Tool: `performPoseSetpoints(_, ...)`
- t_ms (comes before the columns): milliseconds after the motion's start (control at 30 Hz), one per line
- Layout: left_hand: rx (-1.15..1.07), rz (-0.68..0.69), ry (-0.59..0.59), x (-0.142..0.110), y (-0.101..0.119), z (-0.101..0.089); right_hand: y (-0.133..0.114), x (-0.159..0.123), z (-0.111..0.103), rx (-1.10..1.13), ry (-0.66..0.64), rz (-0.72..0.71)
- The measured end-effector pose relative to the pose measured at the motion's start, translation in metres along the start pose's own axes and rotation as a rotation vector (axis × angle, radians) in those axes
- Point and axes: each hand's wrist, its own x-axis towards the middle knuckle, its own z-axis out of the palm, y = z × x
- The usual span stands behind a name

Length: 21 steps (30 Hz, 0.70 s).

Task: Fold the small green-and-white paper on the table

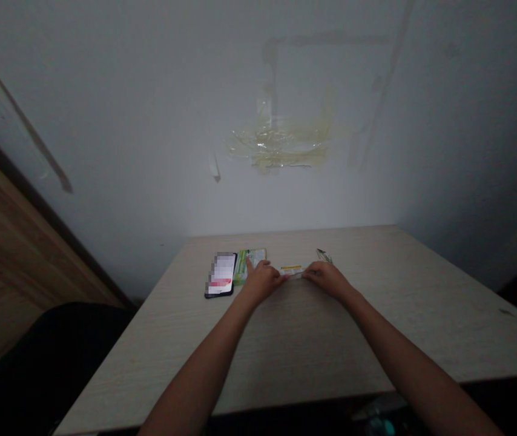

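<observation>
1. While the left hand [262,280] pinches the left end of a small white packet with a yellow band [291,269], the right hand [329,278] grips its other end between thumb and fingers, so it spans the gap between them.
2. Pale wood-grain tabletop [308,339] stretches from the hands to the near edge and widely to the right; its far edge meets the wall [149,121] beyond.
3. On the left, room is tighter: a green-and-white box [241,266] lies right beside the left hand, and a smartphone [224,275] is just left of the box.
4. The left hand covers part of the box; fingertips hide the packet's ends, and whether it touches the table cannot be told.
5. Behind the right hand lies a thin dark-and-green item [324,255], partly covered, too small to identify.
6. Printing shows on packet and box but is too small to read; the phone's lit screen is partly pixelated.
</observation>
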Motion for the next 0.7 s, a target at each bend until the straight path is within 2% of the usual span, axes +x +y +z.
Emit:
performPoseSetpoints(200,-0.002,-0.027,0.034,0.001,0.003,0.002,-0.004,0.0,0.005,0.004,0.087,0.05)
performPoseSetpoints(467,-0.006,-0.061,0.117,0.002,0.0,0.009,-0.005,0.002,0.016,0.035,0.134,0.078)
performPoseSetpoints(700,-0.005,-0.049,0.153,0.005,-0.002,0.021,-0.003,0.003,0.024,-0.096,0.127,0.039)
